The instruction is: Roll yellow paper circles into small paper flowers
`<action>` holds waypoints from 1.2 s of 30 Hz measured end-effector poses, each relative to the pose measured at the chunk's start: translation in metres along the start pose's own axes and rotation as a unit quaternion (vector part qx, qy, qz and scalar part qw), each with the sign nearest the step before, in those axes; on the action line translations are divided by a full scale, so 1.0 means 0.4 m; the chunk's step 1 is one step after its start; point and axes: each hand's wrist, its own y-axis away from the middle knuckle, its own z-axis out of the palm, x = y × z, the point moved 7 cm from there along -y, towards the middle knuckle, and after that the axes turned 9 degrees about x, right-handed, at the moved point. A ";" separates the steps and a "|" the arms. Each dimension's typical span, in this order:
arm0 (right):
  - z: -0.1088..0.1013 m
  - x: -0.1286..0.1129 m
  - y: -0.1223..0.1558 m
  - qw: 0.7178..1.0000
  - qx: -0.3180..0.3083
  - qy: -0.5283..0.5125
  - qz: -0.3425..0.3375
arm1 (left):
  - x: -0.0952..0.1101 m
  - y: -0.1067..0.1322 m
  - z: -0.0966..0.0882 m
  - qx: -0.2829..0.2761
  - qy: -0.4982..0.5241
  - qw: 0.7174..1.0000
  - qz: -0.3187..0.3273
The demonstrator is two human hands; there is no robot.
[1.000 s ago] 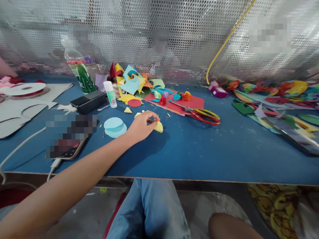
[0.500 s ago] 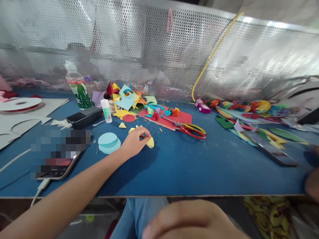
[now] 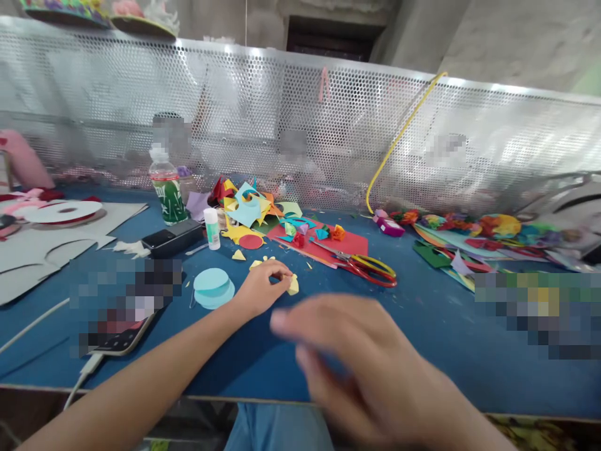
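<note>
My left hand (image 3: 264,285) rests over the blue table with its thumb and fingers closed on a small yellow paper piece (image 3: 293,285). Just behind it lie yellow paper scraps (image 3: 238,255). Nearer the camera, my right hand (image 3: 350,357) hovers above the table's front part, somewhat blurred. Its fingers are curved and stand apart from the thumb, with nothing visible between them. Left of my left hand is a stack of light blue paper circles (image 3: 214,289). Scissors (image 3: 366,269) with red and yellow handles lie on red paper (image 3: 355,245), beside small folded paper pieces.
A glue stick (image 3: 212,229) and a bottle (image 3: 168,194) stand at the back left, near a black box (image 3: 173,238) and coloured paper offcuts (image 3: 246,207). A phone (image 3: 126,329) with a white cable lies at left. Paper flowers (image 3: 500,225) line the right rear, before a perforated metal panel (image 3: 300,88).
My right hand has risen from below the table edge to above the tabletop. My left hand keeps hold of the yellow paper. The camera view has tilted up.
</note>
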 end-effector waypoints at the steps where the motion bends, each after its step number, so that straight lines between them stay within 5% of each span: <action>1: 0.003 0.054 -0.016 0.999 0.021 0.016 0.022 | 0.000 0.000 -0.001 0.003 0.007 1.000 -0.001; 5: 0.058 0.308 -0.027 0.984 0.021 -0.011 0.174 | -0.006 -0.002 -0.010 0.029 0.034 0.999 -0.014; 8: 0.127 0.405 0.001 0.954 0.002 -0.152 0.260 | 0.000 -0.001 -0.017 0.048 0.045 0.998 -0.014; 11: 0.191 0.399 0.026 0.917 -0.014 -0.277 0.286 | 0.014 0.006 -0.016 0.046 0.088 0.995 -0.017; 15: 0.209 0.376 0.053 0.894 0.037 -0.322 0.310 | 0.036 0.010 -0.012 0.044 0.077 0.996 0.007; 25: 0.142 0.348 0.051 0.955 0.061 -0.178 0.229 | 0.057 0.008 -0.013 0.036 -0.037 0.992 0.114; 31: 0.113 0.336 0.049 0.968 0.129 -0.132 0.172 | 0.079 0.012 -0.022 0.051 -0.016 0.990 0.130; 36: 0.098 0.315 0.039 0.980 0.117 -0.093 0.128 | 0.077 0.010 -0.026 0.060 -0.013 0.991 0.117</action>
